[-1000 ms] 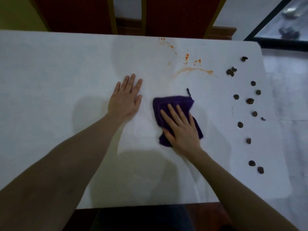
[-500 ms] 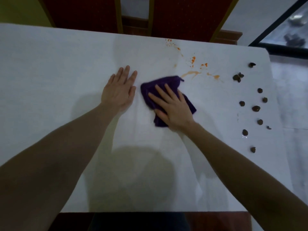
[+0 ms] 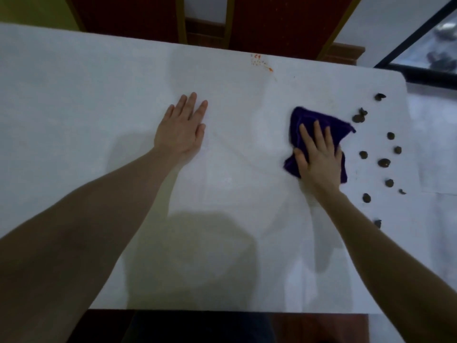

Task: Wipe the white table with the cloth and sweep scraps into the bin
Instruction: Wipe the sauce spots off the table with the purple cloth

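One crumpled purple cloth (image 3: 319, 125)

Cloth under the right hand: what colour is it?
Dark purple. The cloth shows best in the head view, pressed flat on the white table by the right hand.

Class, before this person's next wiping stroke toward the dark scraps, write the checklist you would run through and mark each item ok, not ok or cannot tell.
1. Right hand pressing flat on the purple cloth: ok.
2. Left hand resting flat on the white table, bracing: ok.
3. Orange stains near the far edge wiped away: not ok, specks are there.
4. Dark scraps gathered together: not ok, scattered along the right side.
5. Cloth clear of the scraps: ok, a gap shows.
6. Bin in place to catch scraps: cannot tell, none in view.
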Motion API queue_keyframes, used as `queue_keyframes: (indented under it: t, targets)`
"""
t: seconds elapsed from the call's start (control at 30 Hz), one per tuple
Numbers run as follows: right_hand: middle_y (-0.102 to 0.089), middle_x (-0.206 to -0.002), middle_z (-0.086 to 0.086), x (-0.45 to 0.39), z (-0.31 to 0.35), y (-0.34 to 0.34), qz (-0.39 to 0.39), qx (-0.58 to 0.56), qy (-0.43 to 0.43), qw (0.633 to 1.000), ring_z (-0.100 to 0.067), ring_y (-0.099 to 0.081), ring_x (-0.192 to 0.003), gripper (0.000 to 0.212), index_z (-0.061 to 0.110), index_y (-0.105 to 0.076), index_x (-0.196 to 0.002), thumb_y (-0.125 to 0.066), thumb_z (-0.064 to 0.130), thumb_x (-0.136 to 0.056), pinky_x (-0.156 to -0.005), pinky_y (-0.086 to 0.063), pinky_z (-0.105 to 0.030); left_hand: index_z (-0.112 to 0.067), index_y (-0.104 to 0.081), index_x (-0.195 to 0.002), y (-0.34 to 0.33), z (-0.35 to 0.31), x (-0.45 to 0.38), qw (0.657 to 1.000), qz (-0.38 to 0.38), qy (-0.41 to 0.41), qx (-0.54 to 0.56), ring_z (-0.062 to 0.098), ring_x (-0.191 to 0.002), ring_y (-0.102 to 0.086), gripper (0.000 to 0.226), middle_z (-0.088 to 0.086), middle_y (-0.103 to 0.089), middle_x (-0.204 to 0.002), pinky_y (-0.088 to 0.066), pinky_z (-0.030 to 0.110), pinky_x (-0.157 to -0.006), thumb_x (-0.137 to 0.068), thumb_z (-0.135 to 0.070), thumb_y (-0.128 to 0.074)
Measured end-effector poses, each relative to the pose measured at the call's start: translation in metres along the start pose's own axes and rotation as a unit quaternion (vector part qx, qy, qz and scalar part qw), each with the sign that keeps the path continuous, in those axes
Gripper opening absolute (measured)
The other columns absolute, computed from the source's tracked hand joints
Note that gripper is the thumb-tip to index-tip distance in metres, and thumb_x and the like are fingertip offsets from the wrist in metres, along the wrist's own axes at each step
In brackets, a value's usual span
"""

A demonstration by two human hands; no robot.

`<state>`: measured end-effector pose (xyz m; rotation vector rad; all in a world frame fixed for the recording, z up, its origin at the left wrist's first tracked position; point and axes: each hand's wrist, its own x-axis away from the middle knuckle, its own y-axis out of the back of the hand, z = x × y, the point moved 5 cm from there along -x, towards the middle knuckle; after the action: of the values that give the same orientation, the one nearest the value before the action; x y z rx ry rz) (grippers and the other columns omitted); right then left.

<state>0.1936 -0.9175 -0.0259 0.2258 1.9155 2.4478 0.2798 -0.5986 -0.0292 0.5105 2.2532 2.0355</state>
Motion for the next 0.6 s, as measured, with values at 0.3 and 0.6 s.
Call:
queue_keyframes:
  t: [0.3,0.6]
  targets:
    - [-0.012,-0.164,0.005,-0.026,0.116,-0.027,0.059,0.037,0.191,0.979,-0.024,-0.003,-0.152,0.056,0.037,-0.019,-0.155,-0.023,0.05,-0.1,-0.119,-0.005,-0.048,-0.025,-0.003,-0.158,0.001,-0.001,-0.001,1.0,0.008,-0.007,-0.017,0.024,-0.153,-0.002,0.057,0.004,0.001,-0.167,-0.009,0.04,-0.124,-0.104,-0.038,-0.018]
    - [-0.011,-0.165,0.002,-0.125,0.022,0.004,0.022,0.011,0.035,0.999,-0.025,-0.005,-0.151,0.059,0.039,-0.016,-0.155,-0.029,0.054,-0.099,-0.119,-0.008,-0.052,-0.026,-0.003,-0.158,-0.004,0.001,0.002,1.0,-0.009,-0.008,-0.01,0.021,-0.153,0.0,0.057,0.002,0.002,-0.167,-0.005,0.039,-0.125,-0.104,-0.039,-0.015]
